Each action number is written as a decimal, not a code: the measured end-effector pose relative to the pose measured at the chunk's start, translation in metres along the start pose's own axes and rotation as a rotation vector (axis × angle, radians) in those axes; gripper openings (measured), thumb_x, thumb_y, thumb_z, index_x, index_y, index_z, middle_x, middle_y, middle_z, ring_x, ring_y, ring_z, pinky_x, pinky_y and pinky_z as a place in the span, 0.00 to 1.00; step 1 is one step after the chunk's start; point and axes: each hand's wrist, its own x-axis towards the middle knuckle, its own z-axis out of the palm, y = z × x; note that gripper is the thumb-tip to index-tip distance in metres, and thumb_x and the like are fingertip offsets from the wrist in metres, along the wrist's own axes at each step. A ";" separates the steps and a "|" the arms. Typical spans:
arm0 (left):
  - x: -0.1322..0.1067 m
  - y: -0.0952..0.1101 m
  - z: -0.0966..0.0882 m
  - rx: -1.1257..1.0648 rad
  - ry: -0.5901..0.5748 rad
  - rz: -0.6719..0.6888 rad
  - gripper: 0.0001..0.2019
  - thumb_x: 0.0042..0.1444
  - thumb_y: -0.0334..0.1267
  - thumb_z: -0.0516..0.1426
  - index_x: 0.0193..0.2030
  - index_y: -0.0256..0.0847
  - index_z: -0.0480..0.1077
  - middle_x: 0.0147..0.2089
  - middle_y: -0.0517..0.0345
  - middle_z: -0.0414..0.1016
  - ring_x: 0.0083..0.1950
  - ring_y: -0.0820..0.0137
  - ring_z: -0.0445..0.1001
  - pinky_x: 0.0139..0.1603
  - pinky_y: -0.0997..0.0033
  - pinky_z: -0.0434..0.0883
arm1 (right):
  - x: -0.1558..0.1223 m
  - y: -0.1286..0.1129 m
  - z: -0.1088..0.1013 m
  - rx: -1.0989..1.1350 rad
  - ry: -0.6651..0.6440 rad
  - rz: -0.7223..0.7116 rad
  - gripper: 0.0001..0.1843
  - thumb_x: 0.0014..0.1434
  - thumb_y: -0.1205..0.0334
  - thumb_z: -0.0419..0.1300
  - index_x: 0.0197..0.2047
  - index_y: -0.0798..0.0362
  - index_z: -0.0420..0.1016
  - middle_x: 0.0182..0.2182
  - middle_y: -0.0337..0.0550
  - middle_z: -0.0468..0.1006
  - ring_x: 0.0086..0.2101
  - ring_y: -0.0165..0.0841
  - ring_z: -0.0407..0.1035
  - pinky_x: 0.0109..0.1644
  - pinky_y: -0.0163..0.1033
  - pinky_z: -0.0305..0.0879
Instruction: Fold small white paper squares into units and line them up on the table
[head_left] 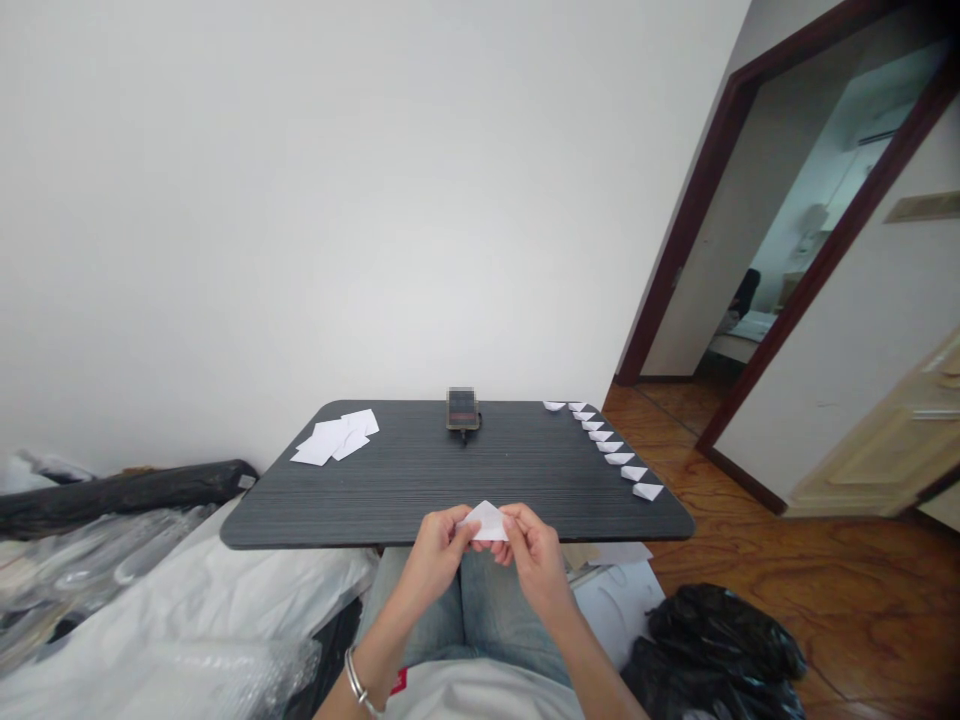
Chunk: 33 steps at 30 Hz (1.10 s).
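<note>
While my left hand [437,545] and right hand [536,550] pinch the paper [487,522], I see the phone [461,408] beyond. Sheets [328,440] lie left, folded pieces [619,458] right.

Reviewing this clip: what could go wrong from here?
The folded white paper is pinched between the left hand and right hand at the near edge of the black table; if it slipped, it might drop onto the jeans.

The row of folded paper pieces lies along the table's right edge, so a stray arm or draft could send some to the wooden floor.
</note>
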 end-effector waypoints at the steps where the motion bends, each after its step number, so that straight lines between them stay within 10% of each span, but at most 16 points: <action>1: 0.000 0.000 -0.001 -0.009 -0.015 0.002 0.15 0.56 0.43 0.52 0.26 0.33 0.70 0.23 0.58 0.70 0.26 0.72 0.66 0.28 0.75 0.61 | 0.000 0.001 0.000 0.002 -0.001 0.001 0.16 0.62 0.53 0.48 0.35 0.54 0.70 0.18 0.37 0.71 0.19 0.28 0.64 0.23 0.31 0.61; 12: -0.003 -0.006 -0.008 -0.215 -0.022 -0.052 0.27 0.57 0.46 0.51 0.60 0.33 0.53 0.26 0.57 0.74 0.29 0.68 0.71 0.31 0.71 0.66 | 0.001 0.010 0.001 0.100 0.004 0.057 0.18 0.62 0.50 0.48 0.46 0.54 0.67 0.18 0.36 0.70 0.19 0.28 0.64 0.22 0.31 0.61; 25: -0.003 0.001 -0.018 0.128 0.189 0.173 0.06 0.46 0.37 0.63 0.30 0.36 0.76 0.31 0.56 0.72 0.24 0.76 0.62 0.24 0.77 0.59 | -0.002 -0.003 -0.006 -0.099 0.203 -0.082 0.12 0.57 0.57 0.56 0.28 0.54 0.73 0.12 0.31 0.62 0.16 0.25 0.58 0.21 0.31 0.53; 33: -0.007 0.006 -0.018 0.191 0.242 0.382 0.06 0.52 0.27 0.56 0.27 0.37 0.74 0.31 0.54 0.73 0.32 0.70 0.72 0.30 0.75 0.67 | 0.001 -0.003 -0.002 0.295 0.178 0.062 0.06 0.49 0.60 0.64 0.27 0.54 0.76 0.18 0.40 0.78 0.18 0.29 0.69 0.20 0.30 0.60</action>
